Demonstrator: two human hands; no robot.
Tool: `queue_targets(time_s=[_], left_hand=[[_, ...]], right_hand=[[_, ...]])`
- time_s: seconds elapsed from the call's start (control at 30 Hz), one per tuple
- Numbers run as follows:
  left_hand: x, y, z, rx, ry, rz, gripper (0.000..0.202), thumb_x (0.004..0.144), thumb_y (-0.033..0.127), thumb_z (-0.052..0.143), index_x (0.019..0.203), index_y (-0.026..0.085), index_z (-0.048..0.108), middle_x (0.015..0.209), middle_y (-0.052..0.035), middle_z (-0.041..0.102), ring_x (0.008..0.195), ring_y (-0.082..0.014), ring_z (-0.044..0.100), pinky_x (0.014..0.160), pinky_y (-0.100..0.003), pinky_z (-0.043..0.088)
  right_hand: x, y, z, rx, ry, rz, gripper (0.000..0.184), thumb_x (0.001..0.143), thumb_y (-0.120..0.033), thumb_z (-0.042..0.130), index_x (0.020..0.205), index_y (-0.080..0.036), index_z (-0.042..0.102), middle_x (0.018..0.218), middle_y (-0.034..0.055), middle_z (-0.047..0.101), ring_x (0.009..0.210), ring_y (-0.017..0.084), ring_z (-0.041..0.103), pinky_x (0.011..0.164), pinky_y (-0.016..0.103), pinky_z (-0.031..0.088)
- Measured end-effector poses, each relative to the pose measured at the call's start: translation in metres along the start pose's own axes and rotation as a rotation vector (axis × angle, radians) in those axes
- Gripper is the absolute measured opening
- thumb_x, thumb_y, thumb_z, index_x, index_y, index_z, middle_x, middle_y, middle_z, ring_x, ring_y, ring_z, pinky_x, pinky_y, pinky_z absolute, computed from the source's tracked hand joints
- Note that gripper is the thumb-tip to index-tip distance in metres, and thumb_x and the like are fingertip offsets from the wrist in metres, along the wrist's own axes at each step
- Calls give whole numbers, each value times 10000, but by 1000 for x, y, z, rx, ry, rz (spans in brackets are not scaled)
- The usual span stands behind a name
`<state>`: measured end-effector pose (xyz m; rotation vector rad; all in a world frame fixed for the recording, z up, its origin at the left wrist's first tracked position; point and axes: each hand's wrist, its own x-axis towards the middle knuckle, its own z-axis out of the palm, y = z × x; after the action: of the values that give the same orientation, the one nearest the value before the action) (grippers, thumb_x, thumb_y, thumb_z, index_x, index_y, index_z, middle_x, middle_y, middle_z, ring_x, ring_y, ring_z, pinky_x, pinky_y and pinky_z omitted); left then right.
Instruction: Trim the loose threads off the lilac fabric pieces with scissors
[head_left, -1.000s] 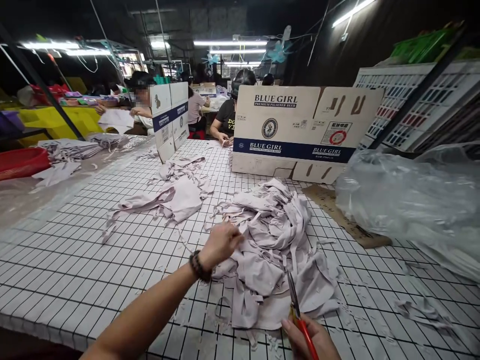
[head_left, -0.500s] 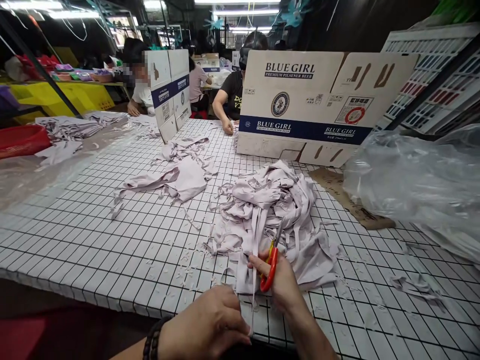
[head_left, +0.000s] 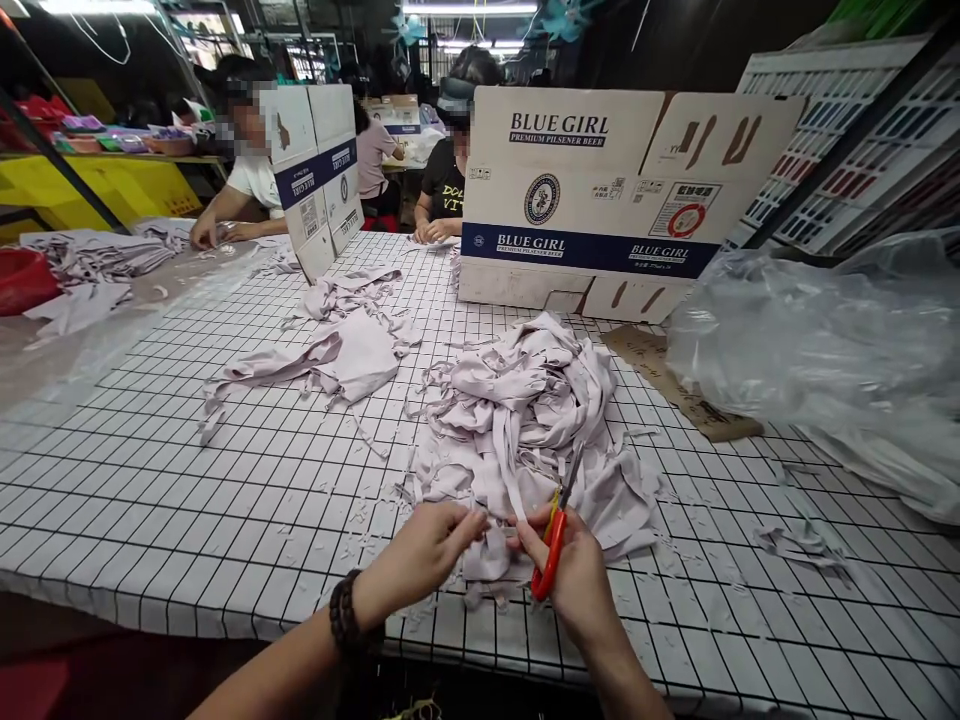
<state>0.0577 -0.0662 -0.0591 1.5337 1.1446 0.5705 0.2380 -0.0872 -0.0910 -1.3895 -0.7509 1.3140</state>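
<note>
1 scissors (head_left: 556, 535), clasped by right hand (head_left: 583, 572) | left hand (head_left: 416, 553) half-curled, hold unclear | cloth pile (head_left: 529, 395) near table (head_left: 225, 520) front edge

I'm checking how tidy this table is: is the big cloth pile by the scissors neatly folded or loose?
Loose. The cloth pile lies in a crumpled heap, with narrow strips straggling over it and no squared stack.

Tube lights (head_left: 469, 10) glow overhead; a dark wall (head_left: 705, 50) stands at right. A white, black-gridded bench (head_left: 225, 520) fills the foreground.
</note>
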Motion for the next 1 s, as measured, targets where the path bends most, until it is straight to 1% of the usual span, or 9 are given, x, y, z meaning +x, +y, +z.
queue_targets(time_s=[0.13,0.27,0.37,0.47,0.53,0.67,0.8,0.9,1.0], left_hand=[[31,-2,18,-491,-80,-169,443,731,575,684,744,132,691,659,-6,632,526,-103,495,491,-212,367],[42,-5,36,-631,-70,-216,466,667,588,729,717,143,600,537,49,541,400,-47,368,399,-187,231],[41,-8,41,-703,-26,-223,470,686,598,711,748,169,530,516,90,486,352,-17,228,373,-183,175],[39,-8,42,-752,18,-190,474,679,569,736,735,188,460,614,48,599,369,-23,328,387,-181,272],[39,-7,43,-764,43,-174,483,665,561,752,736,193,447,629,30,636,394,-41,402,403,-185,321],[40,-8,44,-770,71,-167,507,636,587,755,756,186,470,633,19,661,425,-60,456,438,-196,378],[41,-10,43,-784,75,-178,507,626,579,766,771,163,516,656,0,670,426,-61,477,442,-201,379],[39,-7,40,-806,42,-184,502,631,546,784,812,119,594,674,-9,661,440,-58,487,461,-204,392],[35,5,34,-843,23,-144,511,641,534,789,863,93,658,704,-3,643,476,-49,493,528,-212,440]], right_hand=[[-5,4,0,-52,-26,-42,489,551,-509,851,760,-211,524,684,-33,606,580,181,659,577,282,520],[-6,-1,-8,-149,-21,-64,420,596,-490,823,704,-216,524,628,-19,613,557,177,608,544,275,476],[1,-20,-14,-470,104,-96,308,692,-450,749,710,-227,537,598,-20,603,568,180,569,533,264,419],[18,-45,-9,-850,136,-118,236,762,-422,645,720,-244,497,633,-5,616,606,198,571,545,268,382],[33,-56,3,-909,93,-139,230,726,-378,663,706,-245,476,664,4,616,651,208,577,577,272,373],[64,-64,27,-878,39,-172,229,630,-202,691,662,-236,467,641,1,584,703,215,577,616,275,351],[87,-61,33,-760,-6,-122,272,531,-61,656,584,-224,445,532,-37,508,632,186,551,582,265,349],[91,-65,32,-563,-94,-72,280,524,-134,696,563,-222,433,461,-77,445,502,141,494,525,262,385],[78,-77,34,-278,-150,-113,308,587,-326,721,644,-228,435,549,-72,489,508,130,513,545,284,464]])
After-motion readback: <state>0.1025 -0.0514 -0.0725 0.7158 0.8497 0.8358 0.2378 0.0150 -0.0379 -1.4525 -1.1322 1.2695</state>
